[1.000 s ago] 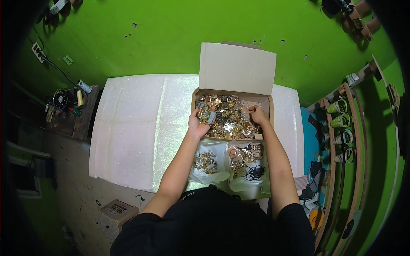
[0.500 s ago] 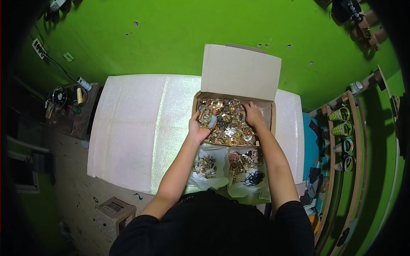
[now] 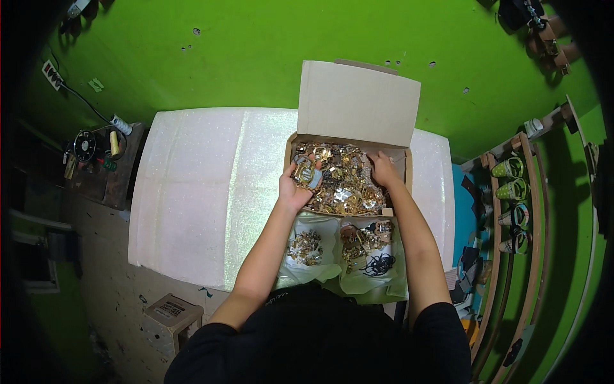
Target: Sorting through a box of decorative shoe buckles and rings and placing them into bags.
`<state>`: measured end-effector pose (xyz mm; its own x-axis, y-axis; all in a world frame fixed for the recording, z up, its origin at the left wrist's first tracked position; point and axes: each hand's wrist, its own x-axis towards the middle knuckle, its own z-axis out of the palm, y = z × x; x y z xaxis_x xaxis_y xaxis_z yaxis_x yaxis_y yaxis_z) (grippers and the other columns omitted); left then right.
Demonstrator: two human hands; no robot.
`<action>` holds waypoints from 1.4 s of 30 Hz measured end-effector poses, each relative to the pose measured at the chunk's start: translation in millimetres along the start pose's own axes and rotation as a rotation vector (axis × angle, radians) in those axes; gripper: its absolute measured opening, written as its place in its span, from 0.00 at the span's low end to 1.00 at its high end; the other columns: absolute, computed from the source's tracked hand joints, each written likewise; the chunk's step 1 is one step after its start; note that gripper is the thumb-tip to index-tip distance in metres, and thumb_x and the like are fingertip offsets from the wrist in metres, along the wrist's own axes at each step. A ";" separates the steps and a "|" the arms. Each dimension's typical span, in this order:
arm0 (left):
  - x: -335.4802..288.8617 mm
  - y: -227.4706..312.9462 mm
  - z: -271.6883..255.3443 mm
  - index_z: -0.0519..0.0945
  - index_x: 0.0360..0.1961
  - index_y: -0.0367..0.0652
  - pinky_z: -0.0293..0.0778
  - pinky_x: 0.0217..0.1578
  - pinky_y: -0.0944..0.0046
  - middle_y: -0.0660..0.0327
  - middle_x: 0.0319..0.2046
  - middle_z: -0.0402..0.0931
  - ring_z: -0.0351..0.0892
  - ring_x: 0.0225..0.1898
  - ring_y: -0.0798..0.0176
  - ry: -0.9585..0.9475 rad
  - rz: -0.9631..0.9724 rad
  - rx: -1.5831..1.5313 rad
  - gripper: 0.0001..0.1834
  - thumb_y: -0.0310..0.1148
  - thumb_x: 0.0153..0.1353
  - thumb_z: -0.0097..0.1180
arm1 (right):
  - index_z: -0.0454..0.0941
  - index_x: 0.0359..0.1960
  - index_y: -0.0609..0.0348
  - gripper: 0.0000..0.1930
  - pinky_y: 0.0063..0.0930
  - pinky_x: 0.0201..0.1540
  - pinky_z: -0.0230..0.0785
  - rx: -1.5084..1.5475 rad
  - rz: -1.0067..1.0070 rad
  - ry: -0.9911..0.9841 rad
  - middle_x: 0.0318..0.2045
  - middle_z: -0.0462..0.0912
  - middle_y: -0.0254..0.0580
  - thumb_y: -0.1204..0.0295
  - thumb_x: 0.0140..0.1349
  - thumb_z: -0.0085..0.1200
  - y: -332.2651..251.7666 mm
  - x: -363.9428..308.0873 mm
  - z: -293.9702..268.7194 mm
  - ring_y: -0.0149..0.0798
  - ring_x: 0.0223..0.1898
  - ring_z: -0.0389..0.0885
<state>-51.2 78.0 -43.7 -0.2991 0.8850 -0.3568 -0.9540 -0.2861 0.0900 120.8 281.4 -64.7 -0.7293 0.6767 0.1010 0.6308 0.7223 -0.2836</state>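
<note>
An open cardboard box (image 3: 350, 137) is set on the far right part of a white, glittery table (image 3: 204, 192), its lid flap standing upright at the back, against a green wall (image 3: 256, 51). The box is filled with a heap of small gold-coloured metal pieces (image 3: 342, 182). The left hand (image 3: 295, 189) is held over the left side of the heap, its fingers curled around a handful of the pieces — a round, ring-like gold part is seen in the grip, though what else is held cannot be made out. The right hand (image 3: 382, 169) is laid on the heap near the box's far right corner, fingers bent down among the pieces; whether anything is gripped there cannot be told. Just in front of the box, close to the person's body, two pale plastic bags are spread open side by side: the left bag (image 3: 308, 249) holds a small cluster of gold pieces, and the right bag (image 3: 371, 253) holds gold pieces together with a tangle of black bits. At the left edge of the table a dark wooden stand (image 3: 102, 166) with small tools is seen, and a small cardboard carton (image 3: 173, 312) rests on the floor below — well apart from both hands.
</note>
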 end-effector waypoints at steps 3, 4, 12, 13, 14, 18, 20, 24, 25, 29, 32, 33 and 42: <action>-0.3 -1.7 2.1 0.66 0.46 0.41 0.68 0.38 0.55 0.58 0.41 0.71 0.71 0.42 0.57 -0.023 -0.013 -0.007 0.20 0.39 0.61 0.26 | 0.72 0.39 0.57 0.15 0.36 0.51 0.59 -0.010 -0.009 -0.104 0.42 0.70 0.55 0.77 0.48 0.44 17.4 1.0 7.0 0.56 0.45 0.67; -0.9 -1.1 2.6 0.66 0.45 0.42 0.68 0.37 0.55 0.59 0.41 0.71 0.71 0.42 0.57 -0.039 -0.010 -0.008 0.20 0.40 0.62 0.25 | 0.72 0.39 0.57 0.14 0.36 0.50 0.60 0.053 -0.017 -0.249 0.42 0.69 0.55 0.76 0.48 0.44 19.8 4.4 4.5 0.54 0.45 0.67; 0.2 1.4 -1.8 0.67 0.46 0.38 0.68 0.40 0.55 0.52 0.40 0.70 0.71 0.42 0.56 -0.039 -0.016 -0.010 0.21 0.39 0.61 0.27 | 0.69 0.39 0.57 0.18 0.37 0.48 0.61 0.183 -0.005 -0.199 0.42 0.66 0.53 0.75 0.42 0.52 10.3 -8.2 1.3 0.53 0.44 0.67; 0.2 1.1 -1.3 0.67 0.46 0.38 0.68 0.40 0.55 0.52 0.40 0.70 0.71 0.42 0.56 -0.046 -0.016 0.004 0.21 0.39 0.61 0.27 | 0.68 0.38 0.57 0.19 0.36 0.47 0.61 0.212 -0.007 -0.245 0.40 0.66 0.50 0.76 0.39 0.55 8.2 -8.8 -0.2 0.52 0.44 0.67; 0.8 0.9 -0.8 0.67 0.46 0.38 0.68 0.40 0.55 0.52 0.40 0.70 0.71 0.42 0.56 -0.048 -0.016 0.004 0.21 0.39 0.61 0.27 | 0.68 0.36 0.57 0.21 0.34 0.47 0.61 0.241 -0.010 -0.292 0.39 0.66 0.48 0.77 0.36 0.57 6.1 -8.7 -1.9 0.51 0.43 0.67; 1.8 -0.3 -0.5 0.66 0.46 0.41 0.68 0.38 0.56 0.56 0.40 0.71 0.71 0.42 0.57 -0.055 -0.040 0.009 0.20 0.40 0.61 0.27 | 0.68 0.36 0.58 0.21 0.36 0.48 0.62 0.165 -0.081 -0.330 0.39 0.65 0.50 0.78 0.35 0.59 4.7 -7.9 -1.1 0.52 0.44 0.67; 1.1 0.3 0.3 0.65 0.45 0.43 0.68 0.37 0.56 0.58 0.39 0.71 0.71 0.42 0.56 -0.031 -0.048 0.021 0.19 0.40 0.61 0.27 | 0.68 0.34 0.59 0.20 0.35 0.47 0.62 0.129 -0.089 -0.368 0.39 0.66 0.50 0.79 0.35 0.58 2.1 -7.3 -2.0 0.52 0.43 0.67; -0.3 0.8 1.3 0.65 0.47 0.40 0.69 0.38 0.57 0.55 0.42 0.70 0.71 0.42 0.57 -0.039 -0.027 0.026 0.20 0.39 0.61 0.26 | 0.69 0.30 0.61 0.15 0.35 0.44 0.64 0.086 -0.122 -0.342 0.36 0.69 0.49 0.81 0.36 0.55 0.2 -7.3 -1.6 0.51 0.41 0.69; 0.1 -0.2 2.2 0.66 0.48 0.38 0.68 0.40 0.57 0.52 0.43 0.69 0.71 0.43 0.58 -0.057 -0.036 0.035 0.21 0.38 0.60 0.26 | 0.69 0.28 0.62 0.13 0.35 0.43 0.64 0.074 -0.135 -0.328 0.33 0.70 0.50 0.81 0.37 0.54 5.1 -5.4 0.3 0.51 0.38 0.70; 1.5 -1.8 6.0 0.63 0.49 0.36 0.69 0.40 0.58 0.51 0.45 0.67 0.70 0.44 0.57 -0.068 -0.012 -0.027 0.21 0.37 0.60 0.26 | 0.70 0.23 0.65 0.06 0.35 0.37 0.65 0.038 -0.148 -0.287 0.26 0.73 0.53 0.82 0.39 0.51 9.5 -3.0 3.7 0.51 0.32 0.72; -1.1 4.3 3.6 0.61 0.50 0.35 0.70 0.41 0.58 0.49 0.46 0.66 0.69 0.46 0.56 -0.073 -0.021 -0.097 0.22 0.36 0.60 0.25 | 0.70 0.20 0.65 0.05 0.36 0.35 0.66 0.030 -0.041 -0.311 0.25 0.74 0.54 0.81 0.37 0.51 -12.5 -4.5 -5.8 0.52 0.30 0.72; 0.6 2.3 5.7 0.61 0.50 0.35 0.69 0.42 0.58 0.49 0.46 0.66 0.68 0.47 0.56 -0.057 -0.028 -0.112 0.22 0.36 0.60 0.25 | 0.70 0.20 0.65 0.05 0.36 0.35 0.66 0.028 -0.039 -0.311 0.25 0.74 0.54 0.81 0.37 0.51 -8.6 -4.9 -4.9 0.52 0.30 0.72; 1.7 -6.9 10.2 0.61 0.51 0.35 0.63 0.50 0.57 0.50 0.49 0.64 0.64 0.51 0.54 -0.074 -0.049 -0.107 0.22 0.36 0.61 0.25 | 0.72 0.17 0.63 0.04 0.25 0.28 0.67 0.446 0.213 -0.154 0.20 0.77 0.43 0.77 0.37 0.54 11.7 -5.0 -4.9 0.33 0.22 0.75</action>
<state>-45.4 85.2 -35.5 -0.2571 0.9224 -0.2882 -0.9607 -0.2762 -0.0268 133.1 287.2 -63.9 -0.6487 0.7490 -0.1352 0.6197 0.4167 -0.6651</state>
